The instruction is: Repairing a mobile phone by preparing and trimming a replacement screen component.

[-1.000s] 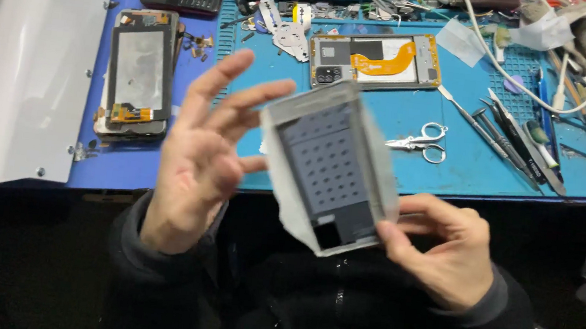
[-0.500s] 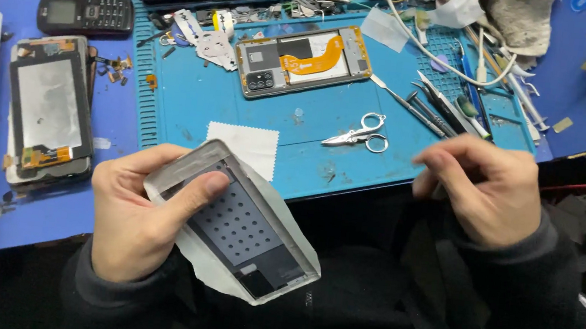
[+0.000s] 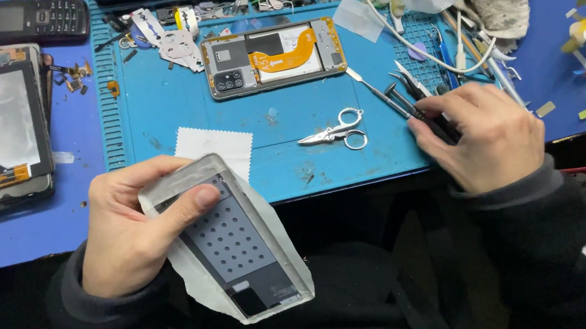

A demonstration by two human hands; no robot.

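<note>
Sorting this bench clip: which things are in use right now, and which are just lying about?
In use:
left hand holding the wrapped phone panel
right hand on the dark hand tools

Lying about:
scissors
opened phone frame
keypad phone
white cloth

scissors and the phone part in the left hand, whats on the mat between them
In the head view, a white square cloth lies on the blue mat between the small scissors and the wrapped phone part held in the left hand.

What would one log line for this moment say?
left hand: holds bagged phone panel | right hand: on tools at blue mat edge | scissors: untouched
</note>
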